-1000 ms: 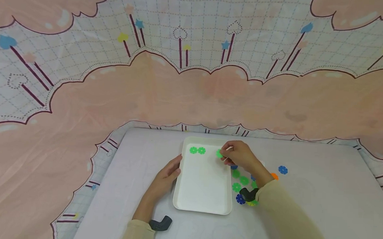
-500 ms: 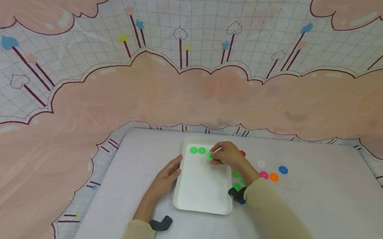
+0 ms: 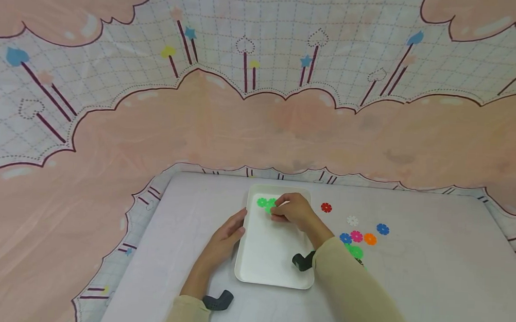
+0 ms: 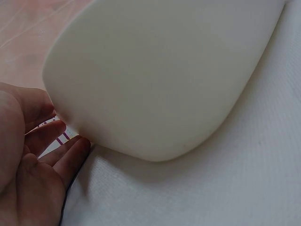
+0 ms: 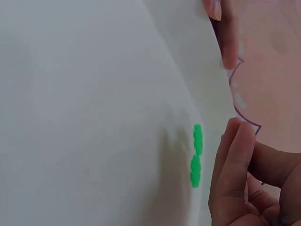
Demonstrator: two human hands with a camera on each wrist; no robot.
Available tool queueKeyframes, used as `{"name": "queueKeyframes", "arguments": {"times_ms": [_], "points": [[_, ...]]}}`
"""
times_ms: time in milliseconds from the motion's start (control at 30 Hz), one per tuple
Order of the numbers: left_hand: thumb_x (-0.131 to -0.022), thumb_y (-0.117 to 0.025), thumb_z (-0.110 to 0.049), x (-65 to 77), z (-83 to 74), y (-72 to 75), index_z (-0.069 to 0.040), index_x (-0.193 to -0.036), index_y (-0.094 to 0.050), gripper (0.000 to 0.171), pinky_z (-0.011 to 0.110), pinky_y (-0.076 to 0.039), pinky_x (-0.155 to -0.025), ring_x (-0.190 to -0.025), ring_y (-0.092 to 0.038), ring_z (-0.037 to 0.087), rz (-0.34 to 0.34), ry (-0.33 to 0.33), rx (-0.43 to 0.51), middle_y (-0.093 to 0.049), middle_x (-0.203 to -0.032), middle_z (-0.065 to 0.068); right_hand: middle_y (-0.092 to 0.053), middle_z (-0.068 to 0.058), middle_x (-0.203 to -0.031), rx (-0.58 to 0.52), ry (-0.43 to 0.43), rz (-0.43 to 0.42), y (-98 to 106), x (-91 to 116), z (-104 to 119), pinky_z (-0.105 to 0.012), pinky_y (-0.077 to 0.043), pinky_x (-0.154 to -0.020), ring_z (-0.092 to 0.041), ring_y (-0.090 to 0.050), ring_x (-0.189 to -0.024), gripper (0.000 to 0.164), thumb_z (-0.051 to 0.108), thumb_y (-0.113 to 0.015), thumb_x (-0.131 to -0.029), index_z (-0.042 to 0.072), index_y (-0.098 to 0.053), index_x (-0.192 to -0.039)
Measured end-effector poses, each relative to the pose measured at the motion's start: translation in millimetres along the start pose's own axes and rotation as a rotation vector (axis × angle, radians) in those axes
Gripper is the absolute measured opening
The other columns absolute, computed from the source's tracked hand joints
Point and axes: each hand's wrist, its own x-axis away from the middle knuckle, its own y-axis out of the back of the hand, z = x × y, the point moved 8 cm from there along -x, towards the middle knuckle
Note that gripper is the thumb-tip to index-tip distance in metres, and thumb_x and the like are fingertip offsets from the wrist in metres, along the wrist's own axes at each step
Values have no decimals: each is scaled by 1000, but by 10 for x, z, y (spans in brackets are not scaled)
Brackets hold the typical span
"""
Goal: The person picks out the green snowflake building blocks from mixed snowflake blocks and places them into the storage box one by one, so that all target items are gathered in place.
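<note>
A white tray (image 3: 275,254) lies on the table, with two green flower-shaped discs (image 3: 261,202) side by side near its far left corner. Between thumb and fingers, my right hand (image 3: 296,212) pinches another green flower-shaped disc (image 3: 269,209) just in front of that pair, overlapping it in the head view. In the right wrist view the two laid discs (image 5: 195,171) appear edge-on beside my fingers, and the held one is hidden. My left hand (image 3: 224,239) touches the tray's left side with its fingers; the left wrist view shows the fingertips (image 4: 82,142) at the rim.
Right of the tray lie loose flower-shaped discs: red (image 3: 326,207), white (image 3: 352,220), pink (image 3: 356,236), orange (image 3: 369,239), blue (image 3: 383,229) and green (image 3: 355,252). My right sleeve (image 3: 352,287) covers part of that group. A patterned cloth (image 3: 260,127) hangs behind the table.
My right hand has moved left across the tray with the green disc, up to the two laid discs. My left hand stays at the tray's edge.
</note>
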Motion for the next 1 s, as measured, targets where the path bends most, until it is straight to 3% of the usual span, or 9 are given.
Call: {"name": "queueKeyframes", "arguments": {"times_ms": [433,1000], "points": [[-106,-55,-17,-3,-20,-20,-21,-157,-42,53,47,-34,-122,-152,-36,26,2,-8,-11,-37,-165,0,-74,-8,-78,41,-83,-99,-75,-137,-216,-19,-56,-55,-12,-71,-60,21,11,-83,-85,4,-66,-94],[-106,-55,-18,6,-25,-8,-23,-157,-41,53,46,-33,-123,-152,-36,22,4,16,5,-38,-164,-4,-74,-6,-70,55,-115,-156,-151,-223,-282,-17,-49,-48,-10,-69,-55,21,16,-85,-83,5,-69,-90]]}}
